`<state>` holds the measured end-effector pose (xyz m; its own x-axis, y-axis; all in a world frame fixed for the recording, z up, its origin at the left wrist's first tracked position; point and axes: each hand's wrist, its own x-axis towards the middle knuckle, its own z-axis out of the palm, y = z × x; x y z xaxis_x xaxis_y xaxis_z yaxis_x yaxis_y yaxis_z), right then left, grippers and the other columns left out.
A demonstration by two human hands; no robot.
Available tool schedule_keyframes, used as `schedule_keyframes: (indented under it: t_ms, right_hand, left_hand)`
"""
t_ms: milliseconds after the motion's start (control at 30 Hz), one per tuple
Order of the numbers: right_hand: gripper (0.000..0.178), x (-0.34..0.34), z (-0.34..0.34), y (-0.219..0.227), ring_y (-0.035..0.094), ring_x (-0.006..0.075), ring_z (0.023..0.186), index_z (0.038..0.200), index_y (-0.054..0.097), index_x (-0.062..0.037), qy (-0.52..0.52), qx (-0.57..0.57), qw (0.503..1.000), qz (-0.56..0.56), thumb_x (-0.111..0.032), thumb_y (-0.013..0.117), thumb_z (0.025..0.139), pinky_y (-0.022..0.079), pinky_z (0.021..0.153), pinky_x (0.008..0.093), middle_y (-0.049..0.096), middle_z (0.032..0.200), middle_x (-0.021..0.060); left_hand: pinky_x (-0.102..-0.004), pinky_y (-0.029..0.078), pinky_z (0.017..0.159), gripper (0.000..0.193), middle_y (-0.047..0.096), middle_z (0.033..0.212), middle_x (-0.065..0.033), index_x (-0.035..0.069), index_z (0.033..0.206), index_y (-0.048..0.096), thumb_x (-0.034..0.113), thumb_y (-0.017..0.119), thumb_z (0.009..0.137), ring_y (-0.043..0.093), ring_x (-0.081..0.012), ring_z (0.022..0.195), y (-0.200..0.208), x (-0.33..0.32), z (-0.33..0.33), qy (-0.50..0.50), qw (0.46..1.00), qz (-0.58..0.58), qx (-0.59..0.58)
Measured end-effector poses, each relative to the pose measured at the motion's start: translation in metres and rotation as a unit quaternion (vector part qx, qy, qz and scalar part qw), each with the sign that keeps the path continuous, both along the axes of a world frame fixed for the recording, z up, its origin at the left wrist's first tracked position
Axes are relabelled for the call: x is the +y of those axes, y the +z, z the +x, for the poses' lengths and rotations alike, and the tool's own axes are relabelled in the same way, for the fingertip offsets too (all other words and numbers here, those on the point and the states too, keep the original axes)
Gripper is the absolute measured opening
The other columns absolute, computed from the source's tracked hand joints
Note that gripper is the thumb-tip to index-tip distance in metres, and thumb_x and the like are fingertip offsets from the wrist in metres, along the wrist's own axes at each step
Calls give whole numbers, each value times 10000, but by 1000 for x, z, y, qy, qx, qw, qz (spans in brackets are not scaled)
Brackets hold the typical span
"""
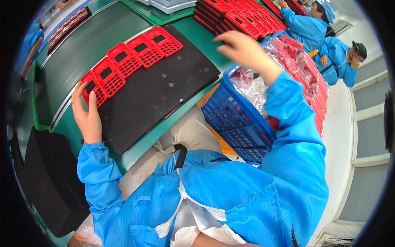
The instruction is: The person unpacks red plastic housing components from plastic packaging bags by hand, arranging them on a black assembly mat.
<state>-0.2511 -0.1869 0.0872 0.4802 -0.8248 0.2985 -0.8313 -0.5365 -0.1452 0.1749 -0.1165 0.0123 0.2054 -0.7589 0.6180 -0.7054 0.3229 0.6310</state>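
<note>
Several red plastic frames [113,78], each with a square window and a grid of holes, lie in a slanting row along the far edge of a black sheet [164,88]. At the row's left end, my left hand [87,117] has its thumb and fingers around the edge of the last frame [94,91], which it partly covers. My right hand [246,52] is raised near the blue basket, its fingers stretched out and somewhat blurred, with nothing visible in them. Clear plastic wrapping and red pieces [252,88] fill the blue basket [236,115] below that arm.
Stacked red trays [236,16] stand at the back right of the green table [96,37]. Black sheets [51,181] are piled at the left. A green-edged ledge [38,99] borders the table. Co-workers in blue [306,26] sit at the right; another person [29,47] is far left.
</note>
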Motion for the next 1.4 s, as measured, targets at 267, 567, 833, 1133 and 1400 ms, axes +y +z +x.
schedule_keyframes:
  t_ms: [267,567,833,1133,1400]
  right_hand:
    - [257,90,-284,13,631,338,917,973,651,-29,-473,78,877,-27,-225,586,821,486,799,392,661,932,192]
    - [626,85,-388,-1,459,378,1211,1285,472,-35,-548,85,829,-70,-210,680,720,396,1006,411,457,1321,236]
    - [315,57,-360,-16,601,365,1006,1077,593,-88,-593,272,758,-6,-212,552,790,480,843,480,577,1133,180]
    - [419,64,-303,84,622,339,979,1142,592,-45,-495,1,866,-71,-253,621,779,494,805,389,628,1099,197]
    - [411,49,-18,48,637,134,758,1116,556,-61,-90,-432,863,247,-126,702,737,517,595,294,648,903,53]
  left_hand:
    - [-342,370,984,256,552,1215,-118,40,1146,577,133,562,907,514,-238,1127,-19,-12,7,-7,999,26,41]
    - [-312,394,978,251,507,1272,-114,0,1175,535,86,508,941,502,-194,1148,-31,-17,27,-27,985,-1,169]
    - [-311,369,999,238,521,1257,-119,-7,1164,535,68,486,944,496,-202,1165,-31,-13,34,27,980,-16,195]
    - [-313,354,1012,237,524,1268,-129,-10,1161,536,52,468,943,492,-215,1183,-7,-4,23,17,980,-46,195]
    - [-296,437,884,287,581,1157,-92,42,1177,539,145,526,909,563,-191,1049,54,21,-44,-234,935,148,221]
